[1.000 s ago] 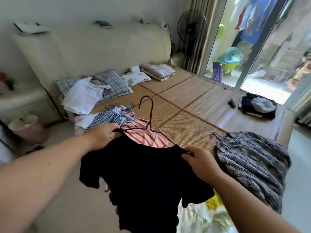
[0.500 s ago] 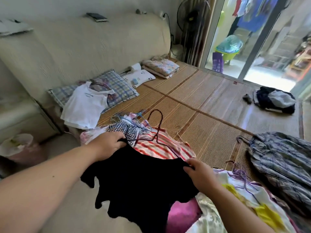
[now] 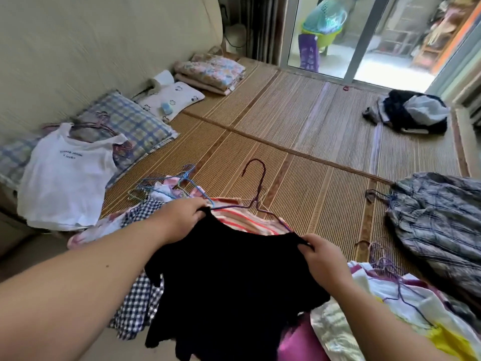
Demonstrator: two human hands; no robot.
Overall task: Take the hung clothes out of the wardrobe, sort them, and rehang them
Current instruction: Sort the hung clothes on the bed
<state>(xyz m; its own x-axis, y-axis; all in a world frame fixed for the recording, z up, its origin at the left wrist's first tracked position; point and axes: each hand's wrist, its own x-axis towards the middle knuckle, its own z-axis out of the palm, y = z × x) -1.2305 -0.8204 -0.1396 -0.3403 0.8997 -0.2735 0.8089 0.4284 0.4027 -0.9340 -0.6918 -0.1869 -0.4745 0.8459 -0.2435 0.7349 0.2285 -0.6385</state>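
- The left hand (image 3: 182,217) grips the left shoulder of a black top (image 3: 234,282); its fingers are curled tight round the cloth, right where one arm of the hanger meets it
- The right hand (image 3: 325,259) pinches the top's right shoulder between thumb and bent fingers
- The black top is held spread between both hands in the near middle of the scene, its body hanging down over other clothes
- A purple wire hanger (image 3: 256,186) sits at the top's neckline, hook standing up on the far side and both arms slanting down toward the shoulders
- Just beyond the neckline lies a red-and-white striped garment (image 3: 247,222), and a blue-and-white checked garment (image 3: 138,303) shows under the left forearm
- Blue wire hangers (image 3: 166,186) lie in a tangle on the far side of the left hand
- All this rests on a woven bamboo mat (image 3: 325,142)
- At the left a white T-shirt (image 3: 65,188) lies partly over a plaid pillow (image 3: 130,123)
- At the right is a grey plaid garment (image 3: 437,217) on a hanger; far right, a dark heap of clothing (image 3: 408,113)
- Near right, a pale garment with a yellow patch (image 3: 416,308) lies with thin purple hangers on it
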